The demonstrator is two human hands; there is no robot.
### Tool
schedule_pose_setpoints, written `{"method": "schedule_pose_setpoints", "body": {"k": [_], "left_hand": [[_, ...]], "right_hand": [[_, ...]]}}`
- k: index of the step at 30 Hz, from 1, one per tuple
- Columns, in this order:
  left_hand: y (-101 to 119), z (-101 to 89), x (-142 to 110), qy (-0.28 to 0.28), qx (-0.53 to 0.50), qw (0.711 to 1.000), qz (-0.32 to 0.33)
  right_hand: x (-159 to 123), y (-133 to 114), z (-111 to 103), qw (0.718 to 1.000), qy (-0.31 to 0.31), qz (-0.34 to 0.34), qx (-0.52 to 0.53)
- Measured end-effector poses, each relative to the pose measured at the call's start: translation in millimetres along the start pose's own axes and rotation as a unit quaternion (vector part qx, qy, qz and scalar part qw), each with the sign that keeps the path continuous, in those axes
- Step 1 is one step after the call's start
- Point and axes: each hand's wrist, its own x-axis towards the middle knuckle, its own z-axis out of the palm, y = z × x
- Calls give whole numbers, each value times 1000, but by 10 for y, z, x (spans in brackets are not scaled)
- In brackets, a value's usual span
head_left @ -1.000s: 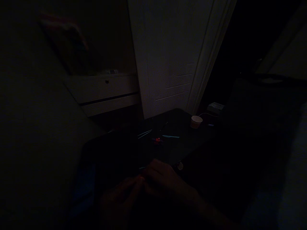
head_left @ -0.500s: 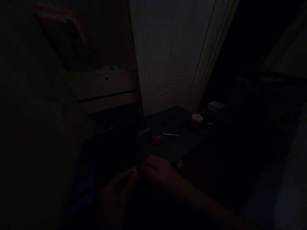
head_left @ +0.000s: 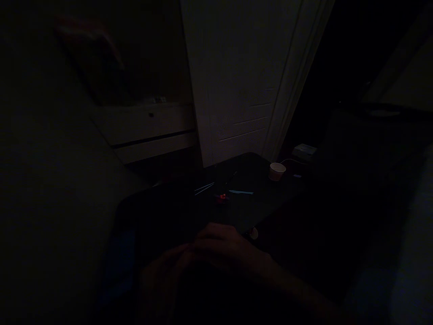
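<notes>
The room is very dark. My right hand (head_left: 225, 247) and my left hand (head_left: 165, 275) meet fingertip to fingertip over the near edge of a dark table (head_left: 270, 198). The darkness hides whatever lies between the fingers. Just beyond the hands on the table lie a small red-orange thing (head_left: 222, 197), a light-blue tool (head_left: 241, 192) and a pair of thin pale sticks (head_left: 204, 188).
A small paper cup (head_left: 277, 171) stands at the table's far right, with a pale box (head_left: 304, 151) behind it. A small round white object (head_left: 253, 233) sits near my right wrist. A white door (head_left: 243, 81) and a drawer unit (head_left: 149, 131) stand behind.
My hands have stayed together at the table's near edge, with only small finger shifts. The view wobbled slightly.
</notes>
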Motion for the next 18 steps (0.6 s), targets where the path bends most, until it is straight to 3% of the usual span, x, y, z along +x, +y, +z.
{"method": "schedule_pose_setpoints", "body": {"k": [8,18], "left_hand": [[-35,-5,-16,4,-17,1000,-7],[30,11,-12,-12,29,999,-8]], "right_hand": [[16,-137,26,998,5,54,16],[-64,80,198,998,26,0,-63]]}}
